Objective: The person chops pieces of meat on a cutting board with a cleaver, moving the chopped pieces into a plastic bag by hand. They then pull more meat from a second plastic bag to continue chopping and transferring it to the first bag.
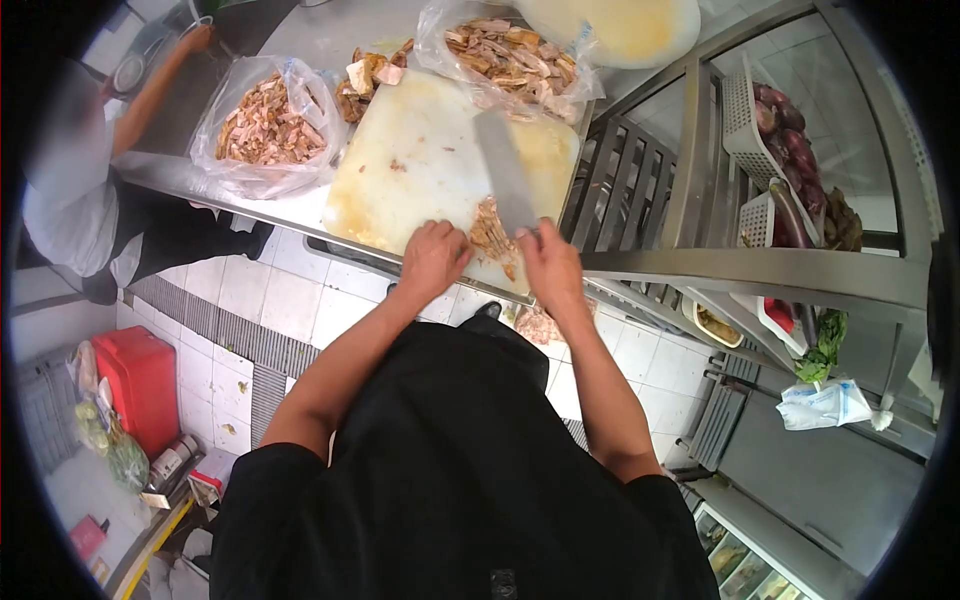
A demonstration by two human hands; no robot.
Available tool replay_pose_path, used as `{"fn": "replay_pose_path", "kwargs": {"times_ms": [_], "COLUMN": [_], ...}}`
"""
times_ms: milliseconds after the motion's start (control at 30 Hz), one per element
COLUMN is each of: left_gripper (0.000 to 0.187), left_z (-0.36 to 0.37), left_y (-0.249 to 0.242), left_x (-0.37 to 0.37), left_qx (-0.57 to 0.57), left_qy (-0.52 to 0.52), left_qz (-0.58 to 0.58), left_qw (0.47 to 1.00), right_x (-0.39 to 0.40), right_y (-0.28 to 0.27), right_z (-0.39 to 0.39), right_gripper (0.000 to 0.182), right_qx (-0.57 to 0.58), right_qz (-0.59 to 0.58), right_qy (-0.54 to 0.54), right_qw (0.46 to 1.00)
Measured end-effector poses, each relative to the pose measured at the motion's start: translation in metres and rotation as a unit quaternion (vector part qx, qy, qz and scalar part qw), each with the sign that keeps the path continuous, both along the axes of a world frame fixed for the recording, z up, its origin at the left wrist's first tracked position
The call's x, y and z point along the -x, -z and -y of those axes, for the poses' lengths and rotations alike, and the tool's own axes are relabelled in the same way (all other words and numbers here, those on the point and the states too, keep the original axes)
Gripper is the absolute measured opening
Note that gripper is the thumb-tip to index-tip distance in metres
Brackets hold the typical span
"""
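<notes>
My right hand (550, 262) grips the handle of a broad cleaver (503, 170), whose blade lies across a white cutting board (420, 160). A small heap of chopped cooked meat (492, 235) sits at the board's near edge, between both hands. My left hand (433, 258) rests curled on the board's near edge, touching that heap. More uncut meat pieces (365, 80) lie at the board's far left corner.
Two clear plastic bags of chopped meat stand on the steel counter, one at left (265, 125) and one at the back (510, 60). Another person (90, 180) stands at left. A metal rack (720, 200) with baskets of vegetables is at right. A red box (140, 385) sits on the floor.
</notes>
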State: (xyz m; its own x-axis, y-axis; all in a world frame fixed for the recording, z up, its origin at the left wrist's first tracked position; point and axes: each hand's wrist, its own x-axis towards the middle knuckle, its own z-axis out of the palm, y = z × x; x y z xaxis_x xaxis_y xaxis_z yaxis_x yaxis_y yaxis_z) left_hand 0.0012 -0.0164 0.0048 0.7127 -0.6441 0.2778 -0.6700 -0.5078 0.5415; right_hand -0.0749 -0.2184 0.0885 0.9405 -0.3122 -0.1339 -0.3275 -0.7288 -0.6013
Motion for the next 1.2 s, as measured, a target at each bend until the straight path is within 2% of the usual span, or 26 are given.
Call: {"fn": "replay_pose_path", "kwargs": {"times_ms": [33, 67, 100, 133, 200, 233, 267, 333, 367, 400, 467, 533, 633, 700, 900, 1000, 1200], "left_gripper": [0.018, 0.018, 0.02, 0.02, 0.029, 0.049, 0.049, 0.065, 0.079, 0.079, 0.08, 0.074, 0.071, 0.067, 0.078, 0.082, 0.084], "left_z": [0.004, 0.007, 0.01, 0.013, 0.014, 0.016, 0.023, 0.042, 0.05, 0.056, 0.056, 0.049, 0.031, 0.023, 0.057, 0.078, 0.093], "left_y": [0.003, 0.006, 0.004, -0.002, -0.012, -0.011, -0.012, -0.021, -0.009, -0.008, -0.009, -0.011, 0.006, 0.013, 0.004, 0.009, 0.007], "left_x": [-0.009, -0.016, -0.021, -0.021, -0.012, -0.003, 0.004, 0.015, 0.009, 0.0, -0.016, -0.024, -0.022, -0.011, -0.001, -0.011, -0.013], "left_qx": [0.01, 0.019, 0.038, 0.04, 0.067, 0.038, 0.036, -0.021, -0.052, -0.052, -0.045, -0.045, 0.001, 0.07, -0.007, 0.013, 0.024], "left_qy": [-0.049, -0.096, -0.122, -0.116, 0.001, 0.066, 0.071, 0.061, 0.03, 0.035, -0.043, -0.049, -0.052, -0.106, -0.151, -0.134, -0.107], "left_qz": [-0.007, -0.014, -0.024, -0.023, 0.031, 0.016, 0.016, 0.07, 0.025, 0.026, 0.031, 0.011, 0.01, -0.037, -0.038, -0.045, -0.063], "left_qw": [0.999, 0.995, 0.992, 0.992, 0.997, 0.997, 0.997, 0.995, 0.998, 0.998, 0.998, 0.998, 0.999, 0.991, 0.988, 0.99, 0.992], "right_x": [0.005, 0.013, 0.023, 0.033, 0.056, 0.065, 0.072, 0.081, 0.085, 0.089, 0.093, 0.096, 0.098, 0.098, 0.078, 0.065, 0.066], "right_y": [-0.001, -0.004, -0.01, -0.015, -0.014, -0.011, -0.008, -0.005, 0.001, 0.004, 0.009, 0.013, 0.021, 0.027, 0.048, 0.047, 0.042], "right_z": [0.01, 0.021, 0.033, 0.042, 0.049, 0.048, 0.046, 0.045, 0.045, 0.047, 0.049, 0.053, 0.054, 0.056, 0.059, 0.058, 0.039], "right_gripper": [0.031, 0.031, 0.028, 0.026, 0.024, 0.023, 0.023, 0.023, 0.023, 0.023, 0.023, 0.024, 0.024, 0.024, 0.026, 0.027, 0.025], "right_qx": [-0.03, -0.03, -0.139, -0.246, -0.271, -0.298, -0.3, -0.322, -0.329, -0.329, -0.346, -0.364, -0.402, -0.432, -0.455, -0.43, -0.436], "right_qz": [0.046, 0.046, 0.005, -0.036, -0.033, -0.032, -0.031, -0.044, -0.051, -0.049, -0.068, -0.071, -0.074, -0.072, -0.064, -0.119, -0.117], "right_qy": [0.05, 0.055, 0.112, 0.166, 0.19, 0.206, 0.21, 0.224, 0.237, 0.241, 0.237, 0.234, 0.244, 0.249, 0.243, 0.196, 0.203], "right_qw": [0.997, 0.997, 0.984, 0.954, 0.943, 0.932, 0.93, 0.919, 0.913, 0.912, 0.905, 0.899, 0.879, 0.864, 0.854, 0.873, 0.869]}}
